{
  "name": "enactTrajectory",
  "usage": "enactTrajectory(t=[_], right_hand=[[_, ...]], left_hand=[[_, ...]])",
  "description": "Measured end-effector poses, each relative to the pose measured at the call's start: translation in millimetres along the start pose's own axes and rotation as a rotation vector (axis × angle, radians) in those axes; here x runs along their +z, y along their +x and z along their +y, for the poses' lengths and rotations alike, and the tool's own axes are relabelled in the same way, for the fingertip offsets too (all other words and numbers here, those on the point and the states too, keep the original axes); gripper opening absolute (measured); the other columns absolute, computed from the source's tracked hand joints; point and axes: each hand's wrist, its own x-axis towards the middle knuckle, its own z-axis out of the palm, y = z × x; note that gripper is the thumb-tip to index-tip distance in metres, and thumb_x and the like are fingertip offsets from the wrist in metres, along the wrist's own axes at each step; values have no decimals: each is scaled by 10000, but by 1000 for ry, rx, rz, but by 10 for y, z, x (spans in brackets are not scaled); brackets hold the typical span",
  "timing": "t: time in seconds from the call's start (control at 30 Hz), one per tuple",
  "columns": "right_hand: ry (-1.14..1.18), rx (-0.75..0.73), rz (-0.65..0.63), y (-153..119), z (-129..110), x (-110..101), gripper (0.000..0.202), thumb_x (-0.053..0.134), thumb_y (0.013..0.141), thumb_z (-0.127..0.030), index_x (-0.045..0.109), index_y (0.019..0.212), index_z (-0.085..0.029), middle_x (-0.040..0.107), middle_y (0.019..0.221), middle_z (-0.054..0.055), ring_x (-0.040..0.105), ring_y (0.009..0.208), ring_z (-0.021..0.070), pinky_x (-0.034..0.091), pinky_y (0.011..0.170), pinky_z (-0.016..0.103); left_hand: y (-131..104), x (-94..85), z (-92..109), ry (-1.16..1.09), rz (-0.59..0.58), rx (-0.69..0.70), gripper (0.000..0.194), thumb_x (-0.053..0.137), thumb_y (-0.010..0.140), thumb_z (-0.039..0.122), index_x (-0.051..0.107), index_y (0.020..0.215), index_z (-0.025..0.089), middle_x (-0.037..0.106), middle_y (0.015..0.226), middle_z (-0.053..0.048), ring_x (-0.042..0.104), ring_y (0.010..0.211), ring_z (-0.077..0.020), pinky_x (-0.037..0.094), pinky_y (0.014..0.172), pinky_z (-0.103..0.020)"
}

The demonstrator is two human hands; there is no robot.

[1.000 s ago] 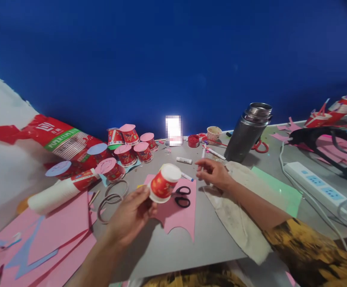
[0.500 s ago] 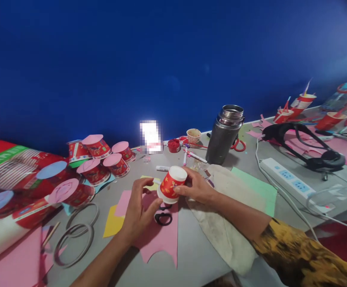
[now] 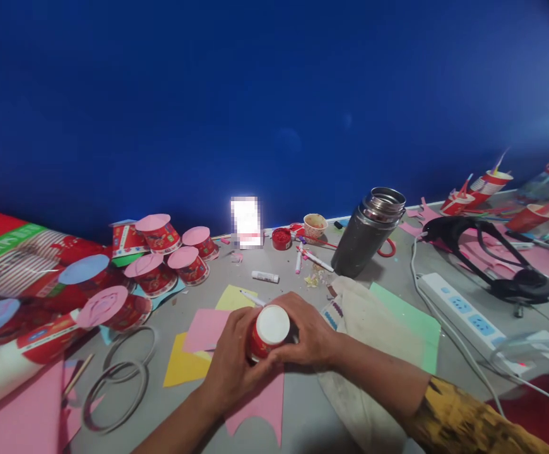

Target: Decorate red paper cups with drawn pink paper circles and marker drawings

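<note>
A red paper cup with its white base facing up is between my two hands, above pink paper. My left hand wraps round its left side, the thumb along the near side. From the right, my right hand curls round the cup, with its thumb also at the front. Beyond the hands lie a slim white pen and a thicker white marker. Yellow paper and another pink sheet lie left of my left hand. My hands hide part of the cup.
At the left stand several red cups topped with pink paper discs, near two grey rings. A dark steel flask, a cloth, a power strip and a black headset are on the right.
My left hand has closed in on the cup and now holds it together with my right. The cup has come nearer and its white base faces me more. The view has shifted slightly.
</note>
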Motion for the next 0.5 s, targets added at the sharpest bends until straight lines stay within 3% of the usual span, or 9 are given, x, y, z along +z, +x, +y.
enactTrajectory(t=[0.1,0.2,0.27,0.33,0.43,0.5], right_hand=[[-4,3,-19,-30,28,-47,802,596,848,-842,593,1336,-205,689,1188,145,641,1032,290,515,914,437],[-63,104,87,-44,130,-110,562,465,1019,-673,619,1293,-208,695,1140,128,637,955,254,512,885,428],[-129,158,200,-44,229,-146,425,424,1073,-548,656,1198,-213,712,1058,108,644,926,242,505,871,417],[-186,171,231,-45,321,-172,354,435,1082,-475,676,1114,-218,725,1000,92,659,934,241,496,863,401],[-279,171,212,-54,405,-187,315,446,1086,-415,686,1038,-217,725,932,75,662,912,233,481,831,375],[-355,163,190,-60,421,-180,338,430,1093,-402,686,978,-214,721,908,73,651,881,224,473,813,362]], left_hand=[[62,-29,111,-160,18,-201,640,875,703,264,632,1293,226,678,1235,-142,638,1162,-347,505,1046,-482],[145,-101,216,-417,179,-497,636,898,668,256,640,1250,235,691,1250,-119,637,1205,-337,491,1069,-450],[187,-135,236,-695,174,-679,575,869,725,323,621,1237,237,735,1115,-90,702,1034,-302,562,935,-440],[211,-139,216,-1054,116,-828,519,812,788,412,598,1223,227,761,1006,-80,734,860,-295,600,798,-467],[224,-95,164,-1453,59,-897,496,798,804,470,620,1153,166,781,1041,-130,760,891,-304,588,879,-480],[222,-53,140,-1543,8,-909,517,795,818,527,633,1148,163,783,1019,-129,762,840,-278,583,858,-448]])
